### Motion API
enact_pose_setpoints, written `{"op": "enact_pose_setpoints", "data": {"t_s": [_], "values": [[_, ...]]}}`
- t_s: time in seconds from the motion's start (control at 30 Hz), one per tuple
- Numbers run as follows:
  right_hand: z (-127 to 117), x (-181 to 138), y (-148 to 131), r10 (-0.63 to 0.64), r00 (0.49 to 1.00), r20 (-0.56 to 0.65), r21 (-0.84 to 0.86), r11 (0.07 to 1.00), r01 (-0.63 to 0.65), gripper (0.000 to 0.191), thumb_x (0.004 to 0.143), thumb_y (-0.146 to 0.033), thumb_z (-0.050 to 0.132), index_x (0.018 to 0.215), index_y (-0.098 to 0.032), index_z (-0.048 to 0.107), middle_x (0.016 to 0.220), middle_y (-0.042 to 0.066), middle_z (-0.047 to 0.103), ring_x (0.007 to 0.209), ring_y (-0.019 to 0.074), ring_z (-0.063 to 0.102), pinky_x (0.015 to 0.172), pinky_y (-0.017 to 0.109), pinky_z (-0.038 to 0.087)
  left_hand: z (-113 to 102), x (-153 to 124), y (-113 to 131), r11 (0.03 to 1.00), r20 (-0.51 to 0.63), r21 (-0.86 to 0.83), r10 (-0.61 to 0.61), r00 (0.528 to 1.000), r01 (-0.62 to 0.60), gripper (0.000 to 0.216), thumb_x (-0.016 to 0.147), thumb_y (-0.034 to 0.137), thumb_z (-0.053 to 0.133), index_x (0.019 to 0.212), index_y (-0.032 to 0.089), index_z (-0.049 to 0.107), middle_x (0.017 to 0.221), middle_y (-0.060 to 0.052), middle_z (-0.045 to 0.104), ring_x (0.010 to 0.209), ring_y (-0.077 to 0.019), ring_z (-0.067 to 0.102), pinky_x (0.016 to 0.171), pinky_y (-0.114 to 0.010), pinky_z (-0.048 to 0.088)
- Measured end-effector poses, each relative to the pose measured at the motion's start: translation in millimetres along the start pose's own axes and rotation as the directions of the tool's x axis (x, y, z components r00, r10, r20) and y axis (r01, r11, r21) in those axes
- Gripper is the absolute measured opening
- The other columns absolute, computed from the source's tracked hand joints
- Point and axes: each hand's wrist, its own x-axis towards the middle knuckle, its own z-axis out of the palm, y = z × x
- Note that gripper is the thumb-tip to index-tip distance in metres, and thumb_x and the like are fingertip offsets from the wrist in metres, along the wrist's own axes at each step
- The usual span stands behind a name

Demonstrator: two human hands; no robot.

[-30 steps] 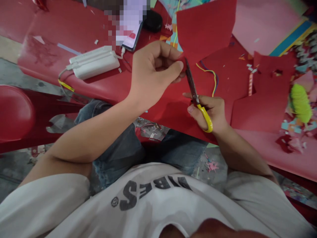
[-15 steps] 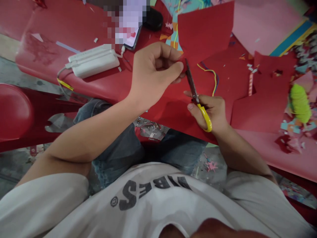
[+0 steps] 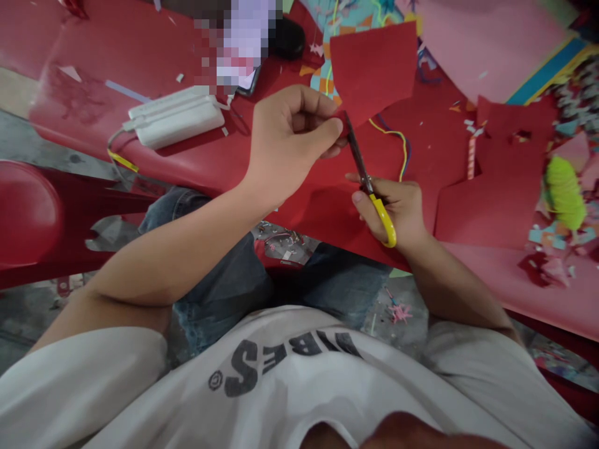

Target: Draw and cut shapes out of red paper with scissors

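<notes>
Between thumb and fingers, my left hand pinches the near corner of a sheet of red paper above the table. The rest of the sheet stands out beyond the fingertips, to the right and away from me. My right hand is wrapped round the yellow handles of a pair of scissors. Their dark blades point up and away from me, with the tips at the paper's edge right beside my left fingertips. Part of the handles is hidden by my right hand.
On the red table lie a white power bank or adapter with a cable, a phone and a dark mouse-like object. At right are red paper pieces, green yarn and scraps. A red stool stands at left.
The red sheet has tilted, its far edge dropping lower and its right side drawing in. The scissors and my right hand have shifted slightly left. My left hand has barely moved.
</notes>
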Motion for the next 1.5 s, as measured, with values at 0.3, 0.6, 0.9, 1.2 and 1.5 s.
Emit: {"op": "enact_pose_setpoints", "data": {"t_s": [0.3,0.6,0.9,1.2,1.5], "values": [[2,2,-3,-0.055,0.996,-0.064,-0.079,0.996,0.05,0.029,0.105,-0.036,0.071,0.121,-0.019,0.089,0.062,-0.001,0.061,0.051,0.0137,0.057,0.05,0.028,0.043,0,2,-1,0.999,-0.035,0.037,-0.026,0.999,0.027,0.019,0.091,0.005,0.077,0.087,0.023,0.077,0.082,0.002,0.075,0.075,-0.0154,0.081,0.069,-0.028,0.07],[3,2,3,-0.076,0.995,-0.065,-0.194,0.979,0.062,0.022,0.104,-0.039,0.072,0.101,-0.023,0.086,0.061,-0.002,0.053,0.051,0.0125,0.042,0.052,0.031,0.038,-7,16,-5,0.99,0.009,0.062,-0.124,0.992,0.123,0.036,0.098,0.047,0.083,0.074,0.026,0.065,0.066,-0.001,0.064,0.062,-0.0225,0.078,0.05,-0.03,0.058],[0,5,4,-0.066,0.997,-0.029,-0.258,0.965,0.057,0.031,0.107,-0.051,0.071,0.093,-0.026,0.08,0.064,0.001,0.061,0.054,0.016,0.049,0.053,0.034,0.037,-12,32,-23,0.988,-0.053,0.153,-0.017,0.998,0.025,0.023,0.084,0.044,0.087,0.069,0.033,0.073,0.067,0.0,0.065,0.058,-0.0176,0.067,0.049,-0.031,0.048],[-6,16,16,-0.051,0.998,-0.032,-0.245,0.969,0.042,0.036,0.092,-0.059,0.088,0.092,-0.024,0.08,0.063,0.0,0.063,0.054,0.0154,0.05,0.054,0.033,0.033,-14,39,-30,0.997,-0.134,0.073,-0.008,0.991,0.018,0.021,0.09,0.045,0.085,0.08,0.033,0.071,0.075,0.002,0.067,0.065,-0.0132,0.065,0.053,-0.029,0.047],[-28,37,25,0.245,0.924,-0.293,0.41,0.906,-0.11,0.077,0.075,-0.091,0.089,0.111,-0.027,0.064,0.084,0.006,0.079,0.065,0.018,0.069,0.064,0.036,0.062,-8,21,-31,0.994,0.107,0.106,-0.043,0.993,0.032,0.024,0.093,0.039,0.089,0.082,0.026,0.072,0.078,0.001,0.072,0.075,-0.0117,0.066,0.073,-0.028,0.057]]}}
